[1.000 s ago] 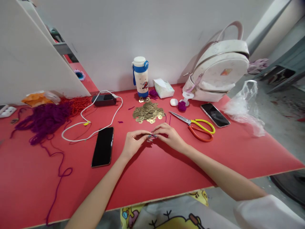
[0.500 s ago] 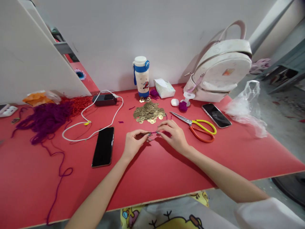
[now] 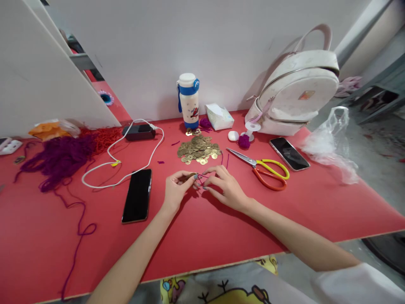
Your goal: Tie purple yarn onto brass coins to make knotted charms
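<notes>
One purple strand lies between the two hands, over the middle of the red tabletop, just in front of the coin heap. The left hand is pinched, thumb against finger, on the strand and a brownish flat piece; whether that is one piece or several cannot be told. The right hand is partly open, its fingertips at the strand; its grip cannot be told.

The heap of holed brass coins holds too many overlapping to count. The tabletop runs back to a pale wall; grey floor shows on the right.

One pair of scissors, yellow and orange handled, lies right of the heap. There are two phones: the black phone near the left forearm, the other phone beyond the scissors. One bottle, one tissue pack and one white backpack stand along the back, hemming the heap in. Leftward are one power bank, one white cable and one purple yarn tangle.
</notes>
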A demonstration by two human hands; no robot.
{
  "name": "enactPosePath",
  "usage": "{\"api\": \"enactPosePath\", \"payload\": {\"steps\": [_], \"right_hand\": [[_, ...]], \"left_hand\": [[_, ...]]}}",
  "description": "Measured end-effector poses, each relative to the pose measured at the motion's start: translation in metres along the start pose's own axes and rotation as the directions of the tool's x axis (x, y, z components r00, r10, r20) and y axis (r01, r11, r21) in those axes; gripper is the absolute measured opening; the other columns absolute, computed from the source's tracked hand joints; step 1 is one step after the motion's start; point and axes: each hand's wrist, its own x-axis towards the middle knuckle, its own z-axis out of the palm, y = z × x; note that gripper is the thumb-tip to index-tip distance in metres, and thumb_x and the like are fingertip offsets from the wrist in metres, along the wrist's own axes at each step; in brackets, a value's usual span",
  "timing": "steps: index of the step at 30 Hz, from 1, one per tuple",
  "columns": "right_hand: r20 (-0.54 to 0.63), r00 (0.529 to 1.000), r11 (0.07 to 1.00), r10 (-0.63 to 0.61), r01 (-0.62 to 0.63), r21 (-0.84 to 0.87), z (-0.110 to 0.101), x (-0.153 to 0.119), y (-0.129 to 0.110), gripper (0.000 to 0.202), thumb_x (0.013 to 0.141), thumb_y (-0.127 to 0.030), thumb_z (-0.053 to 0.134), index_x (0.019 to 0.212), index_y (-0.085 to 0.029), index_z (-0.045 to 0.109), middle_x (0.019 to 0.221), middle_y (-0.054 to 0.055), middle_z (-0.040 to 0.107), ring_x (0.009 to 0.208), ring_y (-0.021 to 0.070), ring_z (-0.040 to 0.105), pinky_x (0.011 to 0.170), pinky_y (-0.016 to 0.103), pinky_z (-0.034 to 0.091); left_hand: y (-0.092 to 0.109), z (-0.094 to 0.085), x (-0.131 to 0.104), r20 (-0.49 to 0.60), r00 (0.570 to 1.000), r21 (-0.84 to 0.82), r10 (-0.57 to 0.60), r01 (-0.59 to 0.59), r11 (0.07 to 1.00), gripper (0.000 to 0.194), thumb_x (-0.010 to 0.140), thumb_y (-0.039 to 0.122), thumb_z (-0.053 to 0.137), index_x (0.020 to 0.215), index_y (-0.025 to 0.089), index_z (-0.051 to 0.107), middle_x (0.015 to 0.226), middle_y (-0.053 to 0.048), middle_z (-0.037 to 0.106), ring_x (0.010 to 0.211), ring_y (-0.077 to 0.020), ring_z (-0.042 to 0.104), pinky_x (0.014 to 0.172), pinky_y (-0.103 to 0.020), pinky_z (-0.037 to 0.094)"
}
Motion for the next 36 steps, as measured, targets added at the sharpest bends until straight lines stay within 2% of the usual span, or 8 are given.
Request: {"api": "enactPosePath", "payload": {"steps": [5,11,14,18,20,25,32,36], "right_hand": [[0.050,0.998,0.999,0.035,-0.037,0.037,0.001,0.000,0.000,0.006,0.092,-0.017,0.056,0.091,-0.021,0.061,0.134,0.011,0.053,0.119,0.0268,0.048,0.089,0.041,0.049],[0.139,0.990,0.998,0.021,-0.030,0.063,0.003,0.005,0.010,0.012,0.096,-0.022,0.052,0.091,-0.019,0.063,0.088,0.008,0.068,0.085,0.0205,0.056,0.076,0.033,0.049],[0.110,0.994,1.000,0.025,-0.027,0.010,-0.007,0.010,0.020,0.021,0.098,-0.027,0.050,0.089,-0.019,0.067,0.088,0.008,0.071,0.085,0.0213,0.058,0.079,0.036,0.047],[0.012,0.986,0.982,0.167,-0.168,0.086,-0.037,0.010,0.032,0.029,0.099,-0.025,0.044,0.090,-0.019,0.071,0.092,0.008,0.073,0.089,0.0211,0.064,0.084,0.036,0.049],[-0.019,0.973,0.968,0.230,-0.227,0.102,-0.055,0.005,0.035,0.025,0.096,-0.025,0.049,0.091,-0.020,0.073,0.093,0.007,0.074,0.091,0.0216,0.066,0.086,0.037,0.050],[0.032,0.914,0.897,0.404,-0.403,0.182,-0.089,-0.015,0.033,0.021,0.088,-0.025,0.055,0.092,-0.022,0.075,0.092,0.005,0.076,0.085,0.0207,0.072,0.078,0.033,0.056],[0.021,0.879,0.863,0.476,-0.472,0.179,-0.099,-0.034,0.041,0.020,0.083,-0.036,0.064,0.089,-0.020,0.074,0.091,0.007,0.077,0.078,0.0217,0.073,0.075,0.033,0.057],[0.013,0.869,0.868,0.495,-0.495,0.046,-0.097,-0.042,0.051,0.018,0.082,-0.037,0.065,0.079,-0.022,0.075,0.083,0.005,0.076,0.073,0.0204,0.072,0.070,0.031,0.055]], "left_hand": [[-0.003,0.002,-0.002,0.081,0.995,-0.089,-0.058,0.065,0.994,0.016,0.069,0.028,0.080,0.075,0.015,0.072,0.061,-0.002,0.070,0.050,-0.0140,0.063,0.049,-0.025,0.054],[0.001,0.004,-0.004,0.178,0.978,-0.074,-0.106,0.121,0.990,0.019,0.064,0.026,0.084,0.067,0.014,0.069,0.059,-0.003,0.069,0.046,-0.0111,0.059,0.051,-0.024,0.052],[0.007,0.001,0.000,0.107,0.990,-0.026,-0.089,0.092,0.995,0.021,0.061,0.027,0.085,0.064,0.015,0.068,0.056,-0.002,0.067,0.047,-0.0123,0.060,0.051,-0.024,0.052],[0.020,-0.013,-0.001,-0.036,0.999,0.067,0.012,-0.009,0.998,0.023,0.056,0.027,0.085,0.062,0.015,0.066,0.056,0.000,0.065,0.051,-0.0121,0.060,0.051,-0.021,0.050],[0.026,-0.023,-0.007,-0.105,0.992,0.122,0.073,-0.060,0.991,0.021,0.056,0.026,0.084,0.062,0.016,0.067,0.057,0.000,0.065,0.052,-0.0114,0.059,0.052,-0.021,0.049],[0.034,-0.050,-0.032,-0.273,0.951,0.255,0.145,-0.074,0.964,0.018,0.056,0.026,0.081,0.064,0.016,0.069,0.058,-0.001,0.064,0.053,-0.0115,0.056,0.047,-0.020,0.044],[0.033,-0.079,-0.043,-0.451,0.871,0.314,0.197,-0.052,0.948,0.017,0.057,0.026,0.079,0.068,0.016,0.069,0.059,0.002,0.061,0.050,-0.0083,0.048,0.046,-0.019,0.038],[0.031,-0.093,-0.038,-0.515,0.828,0.300,0.223,-0.069,0.951,0.022,0.055,0.025,0.081,0.070,0.015,0.069,0.061,0.002,0.061,0.052,-0.0076,0.049,0.048,-0.018,0.038]]}}
